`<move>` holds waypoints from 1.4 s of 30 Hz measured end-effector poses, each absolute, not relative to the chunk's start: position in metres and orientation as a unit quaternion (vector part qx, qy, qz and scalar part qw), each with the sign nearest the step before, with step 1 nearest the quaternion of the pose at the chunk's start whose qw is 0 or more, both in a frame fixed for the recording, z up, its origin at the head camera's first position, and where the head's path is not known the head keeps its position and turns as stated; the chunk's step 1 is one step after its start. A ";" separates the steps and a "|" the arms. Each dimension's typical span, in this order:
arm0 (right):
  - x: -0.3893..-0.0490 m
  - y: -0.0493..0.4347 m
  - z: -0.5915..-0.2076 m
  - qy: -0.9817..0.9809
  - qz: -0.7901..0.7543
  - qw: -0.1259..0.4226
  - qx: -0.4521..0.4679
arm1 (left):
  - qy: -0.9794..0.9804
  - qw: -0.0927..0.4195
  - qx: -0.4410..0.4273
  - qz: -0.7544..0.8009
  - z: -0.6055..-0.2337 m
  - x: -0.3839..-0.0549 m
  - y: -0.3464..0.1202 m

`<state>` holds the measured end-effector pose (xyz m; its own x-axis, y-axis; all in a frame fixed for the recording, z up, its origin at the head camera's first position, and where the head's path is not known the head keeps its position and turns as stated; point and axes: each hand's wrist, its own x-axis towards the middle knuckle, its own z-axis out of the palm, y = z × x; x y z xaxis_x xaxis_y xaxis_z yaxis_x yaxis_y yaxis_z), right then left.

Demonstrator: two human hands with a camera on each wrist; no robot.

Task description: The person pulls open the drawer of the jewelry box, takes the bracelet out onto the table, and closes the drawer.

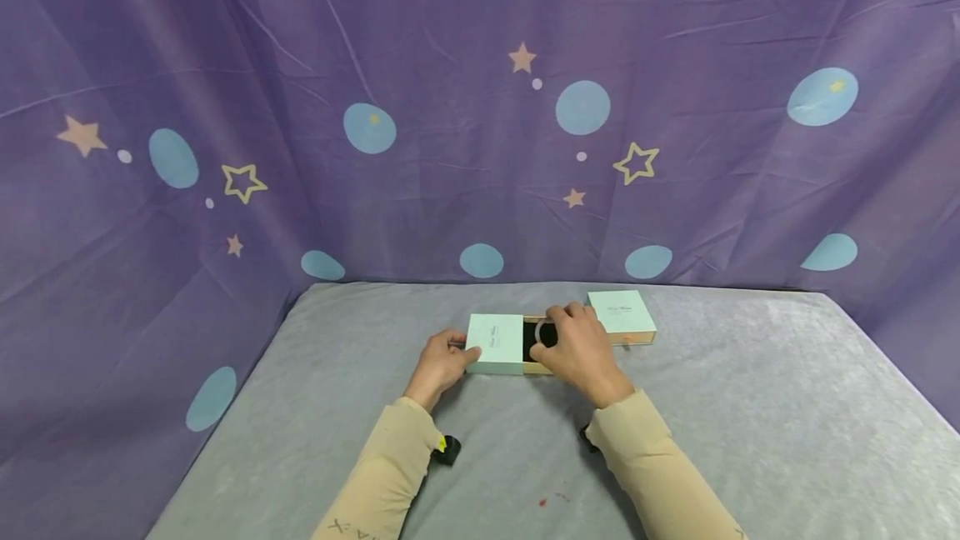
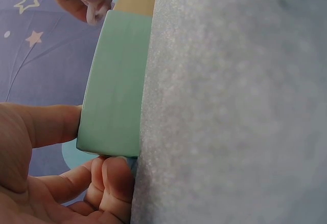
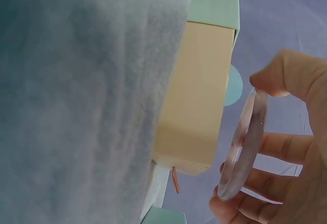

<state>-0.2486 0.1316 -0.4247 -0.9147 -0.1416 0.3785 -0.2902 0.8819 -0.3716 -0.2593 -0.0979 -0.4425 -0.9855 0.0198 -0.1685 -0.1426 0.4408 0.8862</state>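
Observation:
A mint-green box sleeve lies on the grey cloth, its tan drawer slid partly out to the right. Black lining shows inside the drawer. My left hand grips the sleeve's left end, thumb at the top edge and curled fingers against the end face. Over the drawer, my right hand holds a translucent pale bangle between thumb and fingers. The bangle is tilted on edge and stands apart from the drawer's outer wall in the right wrist view. An orange ribbon tab hangs at the drawer's end.
A second mint-green box, closed, sits behind and right of my right hand. Grey cloth covers the table, with small red marks near the front. A purple curtain with stars and blue ovals hangs behind and at the sides.

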 end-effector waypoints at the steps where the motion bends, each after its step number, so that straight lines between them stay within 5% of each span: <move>1: -0.248 0.132 -0.425 -0.954 0.218 0.175 0.112 | 0.845 0.077 -0.037 0.528 -0.443 -0.259 -0.098; 30: -0.247 0.153 -0.417 -0.959 0.209 0.180 0.060 | 0.846 0.073 -0.032 0.527 -0.444 -0.260 -0.099; 42: -0.246 0.162 -0.413 -0.967 0.210 0.138 0.037 | 0.846 0.070 -0.036 0.527 -0.444 -0.259 -0.098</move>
